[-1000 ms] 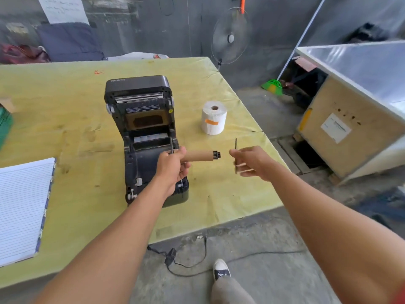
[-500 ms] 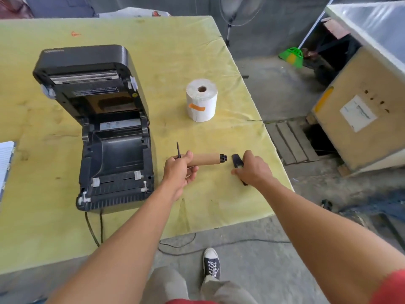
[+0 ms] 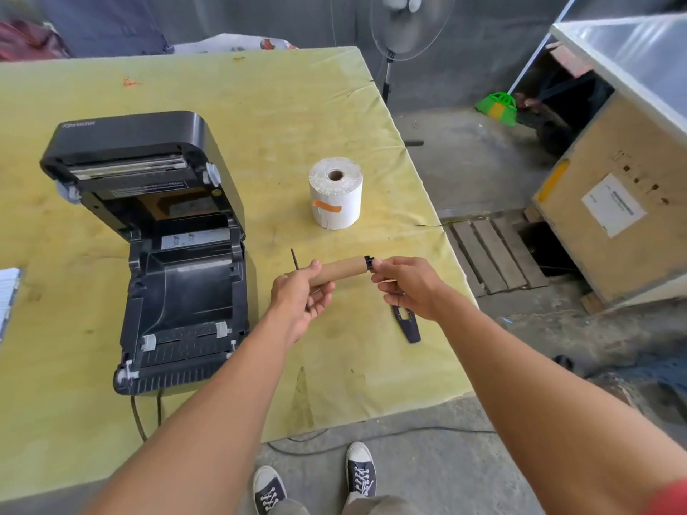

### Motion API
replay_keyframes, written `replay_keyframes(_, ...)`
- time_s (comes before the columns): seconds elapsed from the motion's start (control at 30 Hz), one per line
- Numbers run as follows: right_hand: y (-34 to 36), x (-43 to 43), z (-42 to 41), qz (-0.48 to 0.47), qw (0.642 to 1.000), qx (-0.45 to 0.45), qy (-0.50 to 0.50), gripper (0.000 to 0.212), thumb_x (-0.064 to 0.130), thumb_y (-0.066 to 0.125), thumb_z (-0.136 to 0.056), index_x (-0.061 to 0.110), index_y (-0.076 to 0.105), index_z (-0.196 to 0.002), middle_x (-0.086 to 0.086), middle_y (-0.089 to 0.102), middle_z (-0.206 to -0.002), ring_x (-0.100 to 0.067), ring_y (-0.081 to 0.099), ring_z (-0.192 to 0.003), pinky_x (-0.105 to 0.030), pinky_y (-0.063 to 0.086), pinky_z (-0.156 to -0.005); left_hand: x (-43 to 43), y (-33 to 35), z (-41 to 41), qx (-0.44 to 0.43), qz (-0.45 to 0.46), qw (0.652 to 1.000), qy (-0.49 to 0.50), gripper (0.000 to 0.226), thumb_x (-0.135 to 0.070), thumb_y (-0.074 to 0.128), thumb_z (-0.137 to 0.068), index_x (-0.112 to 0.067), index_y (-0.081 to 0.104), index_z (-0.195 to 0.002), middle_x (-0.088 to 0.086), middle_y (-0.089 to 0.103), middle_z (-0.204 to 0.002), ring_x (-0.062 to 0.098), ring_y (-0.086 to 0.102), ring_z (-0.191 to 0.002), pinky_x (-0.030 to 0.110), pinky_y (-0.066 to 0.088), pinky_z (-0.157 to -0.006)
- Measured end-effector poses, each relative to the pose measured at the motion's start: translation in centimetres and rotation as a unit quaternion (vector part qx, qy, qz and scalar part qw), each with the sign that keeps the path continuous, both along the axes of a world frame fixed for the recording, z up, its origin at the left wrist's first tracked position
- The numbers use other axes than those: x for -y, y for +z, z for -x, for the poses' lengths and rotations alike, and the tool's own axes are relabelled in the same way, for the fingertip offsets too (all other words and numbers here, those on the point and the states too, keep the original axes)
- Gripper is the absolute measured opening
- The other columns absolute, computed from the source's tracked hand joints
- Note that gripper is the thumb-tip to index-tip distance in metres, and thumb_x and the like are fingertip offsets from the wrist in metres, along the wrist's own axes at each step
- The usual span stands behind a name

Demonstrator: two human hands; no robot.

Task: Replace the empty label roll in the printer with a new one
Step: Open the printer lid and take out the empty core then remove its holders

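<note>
The black label printer (image 3: 178, 291) stands with its lid up and its roll bay bare. My left hand (image 3: 301, 295) grips the left end of the empty brown cardboard core (image 3: 340, 271), held level above the table to the right of the printer. A black spindle runs through the core, with a thin black guide sticking up at the left. My right hand (image 3: 407, 286) pinches the spindle's black end (image 3: 368, 262) at the core's right end. The new white label roll (image 3: 335, 193) stands upright farther back. A flat black guide piece (image 3: 407, 323) lies on the table below my right hand.
The yellow-covered table (image 3: 260, 117) ends just right of my hands. A lined notebook (image 3: 7, 299) lies at the left edge. Cables trail on the floor by my shoes. A fan, a green brush and a large wooden crate stand to the right.
My right hand has set the flat black guide piece down on the table and moved up to the spindle end at the core. The view has shifted.
</note>
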State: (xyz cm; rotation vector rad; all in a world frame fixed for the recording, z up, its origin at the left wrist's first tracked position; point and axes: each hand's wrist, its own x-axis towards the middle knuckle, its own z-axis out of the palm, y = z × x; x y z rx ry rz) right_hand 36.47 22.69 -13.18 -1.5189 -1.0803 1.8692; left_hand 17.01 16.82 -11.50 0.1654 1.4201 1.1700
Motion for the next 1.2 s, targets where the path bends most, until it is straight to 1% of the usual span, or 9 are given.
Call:
replay_keyframes(0.2, 0.6, -0.4, 0.0, -0.016, 0.999, 0.019, 0.027, 0.02, 0.028, 0.074, -0.089, 0.008, 0.074, -0.087, 0.004, 0.068, -0.07, -0.009, 0.058, -0.062, -0.024, 0.046, -0.054, -0.4, 0.2, 0.0, -0.001, 0.007, 1.0, -0.026, 0.012, -0.016, 0.068, -0.091, -0.007, 0.061, -0.095, 0.012, 0.068, -0.089, 0.017, 0.069, -0.061, 0.027, 0.056, -0.051)
replay_keyframes(0.37, 1.6, -2.7, -0.2, -0.022, 0.985, -0.032, -0.167, 0.014, 0.023, 0.061, -0.097, 0.011, 0.068, -0.098, -0.002, 0.064, -0.081, -0.012, 0.067, -0.071, -0.03, 0.05, -0.062, -0.2, 0.2, 0.9, 0.011, 0.012, 1.0, 0.023, 0.004, -0.013, 0.061, -0.095, -0.01, 0.059, -0.095, 0.012, 0.067, -0.088, 0.016, 0.066, -0.06, 0.025, 0.054, -0.048)
replay_keyframes(0.43, 1.8, -3.5, -1.3, -0.045, 0.979, 0.007, -0.201, 0.016, 0.024, 0.058, -0.1, 0.011, 0.066, -0.106, -0.003, 0.066, -0.088, -0.015, 0.067, -0.076, -0.03, 0.051, -0.062, 0.1, 0.0, 2.1, -0.002, 0.031, 0.999, 0.04, 0.004, -0.016, 0.058, -0.097, -0.011, 0.058, -0.096, 0.011, 0.065, -0.088, 0.015, 0.062, -0.062, 0.025, 0.051, -0.048)
replay_keyframes(0.53, 1.2, -3.5, -2.4, -0.081, 0.986, 0.143, -0.039, 0.02, 0.027, 0.056, -0.101, 0.014, 0.068, -0.111, -0.006, 0.068, -0.093, -0.017, 0.063, -0.075, -0.029, 0.052, -0.058, 0.3, -0.1, 3.4, -0.018, 0.053, 0.997, 0.049, 0.007, -0.018, 0.054, -0.098, -0.015, 0.058, -0.094, 0.011, 0.064, -0.089, 0.011, 0.055, -0.06, 0.021, 0.043, -0.047)
replay_keyframes(0.67, -0.8, -2.1, -0.5, -0.072, 0.96, 0.228, 0.144, 0.021, 0.028, 0.06, -0.099, 0.016, 0.071, -0.113, -0.011, 0.065, -0.088, -0.021, 0.06, -0.072, -0.029, 0.057, -0.061, 0.3, 0.2, 3.6, -0.025, 0.06, 0.997, 0.041, 0.006, -0.018, 0.054, -0.098, -0.014, 0.058, -0.095, 0.014, 0.065, -0.093, 0.012, 0.054, -0.06, 0.021, 0.041, -0.05)
replay_keyframes(0.8, -2.3, -1.4, 1.7, -0.115, 0.928, 0.296, 0.195, 0.019, 0.035, 0.066, -0.095, 0.023, 0.074, -0.108, -0.007, 0.063, -0.078, -0.021, 0.059, -0.066, -0.041, 0.062, -0.072, 0.3, 0.3, 3.4, -0.032, 0.057, 0.998, 0.015, 0.006, -0.018, 0.054, -0.098, -0.013, 0.058, -0.096, 0.013, 0.066, -0.089, 0.011, 0.055, -0.058, 0.02, 0.042, -0.048)
replay_keyframes(0.93, -2.1, -2.1, 2.2, -0.183, 0.906, 0.339, 0.178, 0.024, 0.041, 0.074, -0.087, 0.024, 0.072, -0.104, -0.001, 0.064, -0.094, -0.019, 0.058, -0.074, -0.027, 0.046, -0.065, 0.1, 0.3, 3.5, -0.036, 0.06, 0.998, 0.009, 0.007, -0.019, 0.054, -0.099, -0.013, 0.057, -0.096, 0.014, 0.066, -0.09, 0.012, 0.055, -0.059, 0.021, 0.042, -0.049)
replay_keyframes(1.07, -1.2, -3.0, 1.7, -0.171, 0.928, 0.305, 0.126, 0.035, 0.047, 0.069, -0.089, 0.017, 0.071, -0.106, -0.004, 0.068, -0.096, -0.018, 0.06, -0.074, -0.03, 0.05, -0.061, -0.3, 0.3, 3.3, -0.032, 0.06, 0.998, 0.014, 0.007, -0.019, 0.054, -0.099, -0.014, 0.057, -0.095, 0.015, 0.068, -0.093, 0.012, 0.056, -0.058, 0.021, 0.042, -0.048)
replay_keyframes(1.2, 0.1, -2.7, 1.7, -0.064, 0.985, 0.129, 0.092, 0.048, 0.059, 0.073, -0.08, 0.019, 0.071, -0.107, -0.003, 0.07, -0.091, -0.014, 0.062, -0.07, -0.026, 0.051, -0.057, -1.0, 0.6, 2.7, -0.021, 0.057, 0.998, 0.018, 0.009, -0.018, 0.053, -0.099, -0.014, 0.058, -0.093, 0.019, 0.069, -0.099, 0.013, 0.056, -0.057, 0.022, 0.041, -0.046)
